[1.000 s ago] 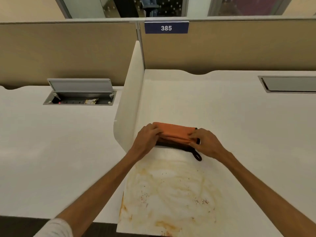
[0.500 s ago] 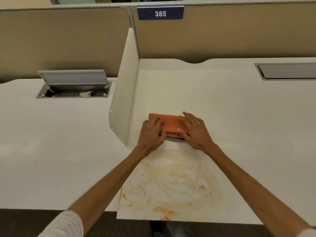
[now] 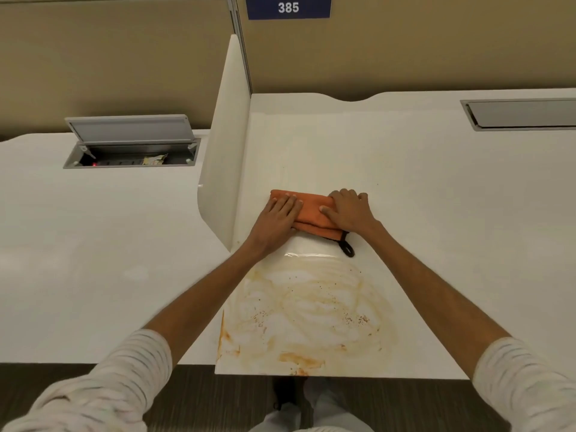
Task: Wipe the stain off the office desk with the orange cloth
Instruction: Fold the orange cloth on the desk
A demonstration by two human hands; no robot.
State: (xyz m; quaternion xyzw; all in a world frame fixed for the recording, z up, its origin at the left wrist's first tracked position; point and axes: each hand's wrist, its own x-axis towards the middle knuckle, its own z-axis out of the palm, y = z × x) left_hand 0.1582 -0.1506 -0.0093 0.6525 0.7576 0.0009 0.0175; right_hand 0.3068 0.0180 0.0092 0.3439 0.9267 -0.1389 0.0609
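A soft orange cloth [image 3: 313, 213], folded into a thick oblong with a black loop [image 3: 348, 248] at its near right corner, lies on the smooth white worktop [image 3: 436, 198], just beyond a smeared, swirling brownish-orange stain [image 3: 308, 313] flecked with dark specks. The left hand [image 3: 277, 219] presses flat on the cloth's left half, fingers straight and close together. The right hand [image 3: 350, 210] grips its right end, fingers bent over the far edge, thumb laid along the top
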